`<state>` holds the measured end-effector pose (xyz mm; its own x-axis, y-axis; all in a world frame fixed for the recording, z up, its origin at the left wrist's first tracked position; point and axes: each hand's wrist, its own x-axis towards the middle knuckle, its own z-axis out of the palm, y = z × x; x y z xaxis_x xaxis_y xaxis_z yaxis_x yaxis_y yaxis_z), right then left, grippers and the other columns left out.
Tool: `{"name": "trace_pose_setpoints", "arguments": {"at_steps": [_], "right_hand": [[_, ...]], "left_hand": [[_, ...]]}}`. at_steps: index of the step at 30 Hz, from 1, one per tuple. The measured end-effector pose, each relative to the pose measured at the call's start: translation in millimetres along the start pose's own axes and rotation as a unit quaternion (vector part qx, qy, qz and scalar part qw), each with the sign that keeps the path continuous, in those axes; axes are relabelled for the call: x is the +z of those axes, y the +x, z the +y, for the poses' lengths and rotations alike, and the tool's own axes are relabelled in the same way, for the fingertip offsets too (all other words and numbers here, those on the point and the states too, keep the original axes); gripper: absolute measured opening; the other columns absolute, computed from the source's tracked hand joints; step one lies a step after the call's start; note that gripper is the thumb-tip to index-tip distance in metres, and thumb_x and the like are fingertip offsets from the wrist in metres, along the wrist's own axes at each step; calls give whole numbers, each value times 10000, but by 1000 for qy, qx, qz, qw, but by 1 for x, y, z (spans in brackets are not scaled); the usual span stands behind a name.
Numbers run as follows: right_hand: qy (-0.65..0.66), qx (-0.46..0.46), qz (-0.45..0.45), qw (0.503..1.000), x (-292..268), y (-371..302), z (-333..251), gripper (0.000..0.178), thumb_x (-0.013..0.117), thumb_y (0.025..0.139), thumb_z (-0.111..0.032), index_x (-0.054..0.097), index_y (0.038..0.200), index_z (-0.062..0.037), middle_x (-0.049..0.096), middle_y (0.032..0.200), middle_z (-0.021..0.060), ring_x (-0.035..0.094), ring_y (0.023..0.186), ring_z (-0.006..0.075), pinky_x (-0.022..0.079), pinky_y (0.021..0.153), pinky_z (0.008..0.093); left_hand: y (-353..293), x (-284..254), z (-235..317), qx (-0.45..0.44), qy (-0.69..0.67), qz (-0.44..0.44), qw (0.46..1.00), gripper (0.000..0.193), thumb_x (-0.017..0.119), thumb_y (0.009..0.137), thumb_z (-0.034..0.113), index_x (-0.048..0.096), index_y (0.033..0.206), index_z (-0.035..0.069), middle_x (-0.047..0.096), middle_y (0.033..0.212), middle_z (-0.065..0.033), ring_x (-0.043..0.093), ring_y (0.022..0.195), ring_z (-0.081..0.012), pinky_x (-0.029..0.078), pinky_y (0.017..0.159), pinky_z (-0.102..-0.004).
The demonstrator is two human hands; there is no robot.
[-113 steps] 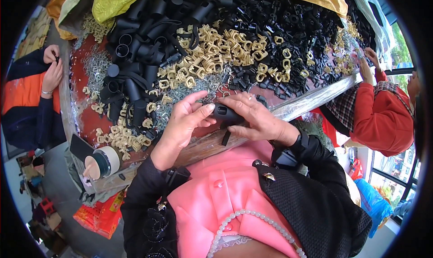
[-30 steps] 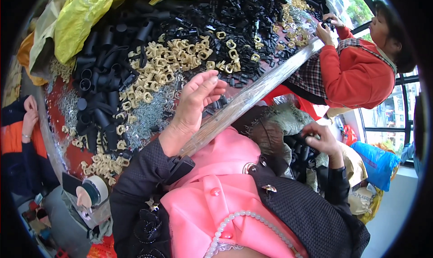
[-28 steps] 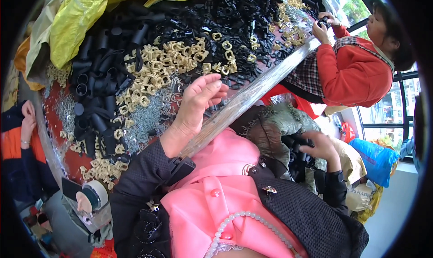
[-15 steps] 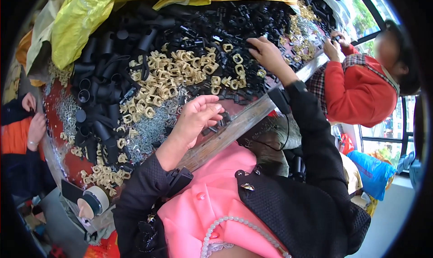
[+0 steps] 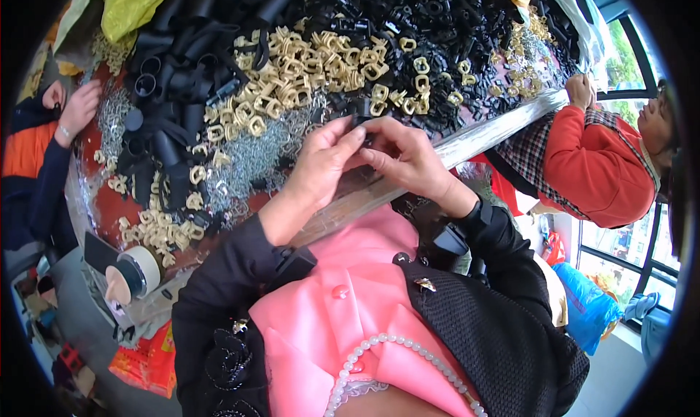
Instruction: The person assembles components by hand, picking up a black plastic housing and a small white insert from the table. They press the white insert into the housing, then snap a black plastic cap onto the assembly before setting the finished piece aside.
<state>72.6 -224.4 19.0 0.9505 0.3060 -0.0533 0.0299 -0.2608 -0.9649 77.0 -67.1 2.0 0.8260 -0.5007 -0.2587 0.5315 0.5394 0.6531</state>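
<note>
So, both hands were up over the near edge of the table (image 5: 108, 202), working right at the fingertips. A small black part (image 5: 361, 127) sat between them, mostly covered by fingers, so I couldn't make out its exact shape. The left hand (image 5: 321, 165) had its thumb and index finger pinched together on it. The right hand (image 5: 415, 162) met it from the other side, index finger reaching over and thumb lower down, but I couldn't tell if that one was really clamped or only touching.

Just past the left hand was a spread of silver metal hooks (image 5: 251, 154), and behind those a big pile of cream plastic clips (image 5: 321, 61). Fat black tubes (image 5: 171, 78) were heaped off to the left, and smaller black fittings (image 5: 467, 34) covered most of the far right. A wide roll of tape (image 5: 144, 268) stood at the near left corner.

Two other people were there too: one in navy and orange (image 5: 28, 154) on the left, hands near the table edge, and one in a red top and checked apron (image 5: 601, 180) on the right.
</note>
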Motion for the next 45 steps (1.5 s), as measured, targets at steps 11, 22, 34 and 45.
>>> {"name": "trace_pose_setpoints", "arguments": {"at_steps": [11, 22, 34, 45], "right_hand": [[-290, -217, -33, 932, 28, 21, 10, 134, 561, 713, -37, 561, 847, -52, 487, 687, 84, 522, 614, 221, 416, 529, 275], [-372, -274, -40, 886, 59, 37, 7, 79, 554, 713, -102, 540, 771, -49, 490, 705, 88, 526, 602, 276, 429, 506, 349], [-266, -210, -68, 939, 69, 43, 1, 104, 530, 775, -138, 507, 794, -39, 478, 624, 63, 501, 515, 208, 400, 457, 277], [342, 208, -206, 893, 68, 33, -6, 120, 536, 802, -143, 532, 802, -23, 479, 635, 2, 364, 480, 46, 283, 422, 164]], "left_hand": [[-73, -45, 28, 33, 92, 151, 984, 254, 558, 774, 82, 486, 1007, 10, 563, 875, -53, 565, 747, -130, 467, 655, -217], [-86, -55, 33, 17, 12, 136, 991, 261, 520, 811, 133, 484, 1029, -8, 555, 843, -43, 556, 713, -127, 464, 649, -228], [-82, -56, 29, 61, 162, 137, 975, 222, 615, 726, 99, 527, 912, 18, 557, 779, -33, 532, 679, -105, 437, 616, -213], [-68, -51, 24, 212, 399, 160, 878, 100, 610, 729, 80, 562, 797, 25, 539, 664, -6, 478, 574, -58, 398, 533, -197]]}}
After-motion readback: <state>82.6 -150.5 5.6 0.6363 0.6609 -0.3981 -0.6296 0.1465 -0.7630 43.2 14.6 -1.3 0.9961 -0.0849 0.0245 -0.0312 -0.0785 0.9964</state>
